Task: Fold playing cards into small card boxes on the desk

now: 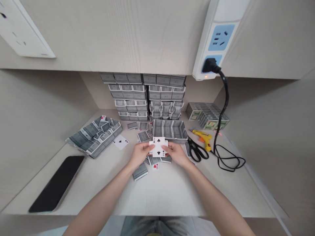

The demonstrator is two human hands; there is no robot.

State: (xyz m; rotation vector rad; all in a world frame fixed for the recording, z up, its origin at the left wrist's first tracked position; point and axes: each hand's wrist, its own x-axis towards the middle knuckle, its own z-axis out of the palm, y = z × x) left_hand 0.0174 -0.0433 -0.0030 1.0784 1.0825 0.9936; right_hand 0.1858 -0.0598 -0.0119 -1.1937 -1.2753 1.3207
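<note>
Between my two hands, above the middle of the desk, are playing cards (158,150): an upright two of clubs lies across another card turned sideways. My left hand (141,152) pinches their left side, thumb on the face. From the right, my right hand (176,152) grips them the same way. Under and around the hands lie loose grey-backed cards, a small card stack (140,172) and an eight of hearts (155,167). Just behind the hands stands an open box made of cards (183,132), its near wall partly covered by the held cards.
At left are a card-built tray (93,150) with folded cards and a black phone (57,183). Black scissors (197,150) and a yellow glue gun (204,137) with a looping cord lie right. Stacked card boxes (130,93) stand behind, beside packed card decks (208,114). A power strip (216,42) hangs above.
</note>
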